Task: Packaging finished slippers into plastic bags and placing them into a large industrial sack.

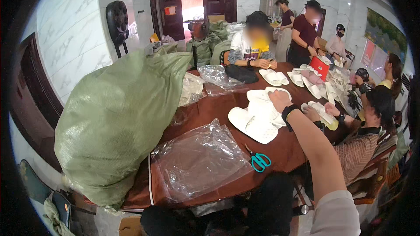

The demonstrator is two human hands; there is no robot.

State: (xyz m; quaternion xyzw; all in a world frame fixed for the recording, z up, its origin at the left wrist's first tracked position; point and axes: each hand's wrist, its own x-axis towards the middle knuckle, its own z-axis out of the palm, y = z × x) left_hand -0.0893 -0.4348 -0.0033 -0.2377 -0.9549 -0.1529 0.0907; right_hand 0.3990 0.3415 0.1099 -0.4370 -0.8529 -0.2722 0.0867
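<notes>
well, the right hand [280,100] is at the pile of white slippers [258,95] on the brown table [286,155], fingers curled; whether they grip or merely touch, i cannot tell. the left hand is out of view. the nearest slipper [251,124] lies left of the right hand and closer to the body, its long axis slanting from upper left to lower right, beyond the scissors [261,162].

White slippers [259,126], broad-strapped, clustered, partly overlapping, lying on the reddish-brown tabletop [282,153]
</notes>
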